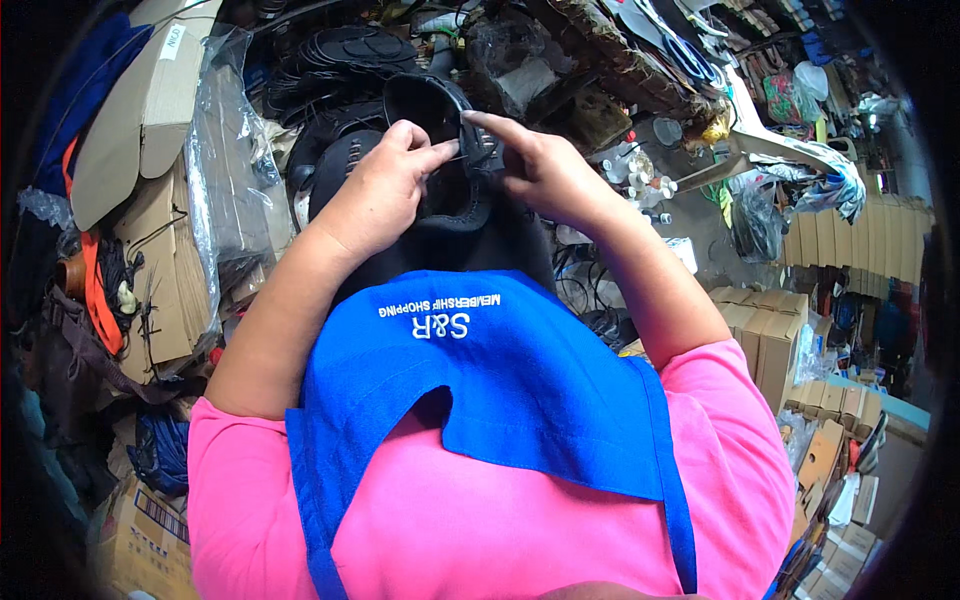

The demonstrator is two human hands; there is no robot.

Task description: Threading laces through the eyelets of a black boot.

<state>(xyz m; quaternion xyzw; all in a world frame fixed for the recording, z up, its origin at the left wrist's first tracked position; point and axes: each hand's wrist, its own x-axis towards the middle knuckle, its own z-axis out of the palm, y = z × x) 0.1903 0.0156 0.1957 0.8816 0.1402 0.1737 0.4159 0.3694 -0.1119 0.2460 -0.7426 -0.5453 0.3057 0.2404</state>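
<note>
A black shoe upper (440, 110) with a curved open rim stands in front of my chest. My left hand (385, 185) is closed on its left side, thumb and forefinger pinched near a thin thread. My right hand (535, 165) grips the right edge, its forefinger stretched along the rim. Dark material hangs below the piece, down to my blue apron (500, 370).
A stack of black shoe soles (340, 55) lies beyond the hands. Flattened cardboard and clear plastic sheeting (215, 170) fill the left. Brown cartons (770, 330) stand at the right, with small bottles (640, 175) and tangled clutter behind them.
</note>
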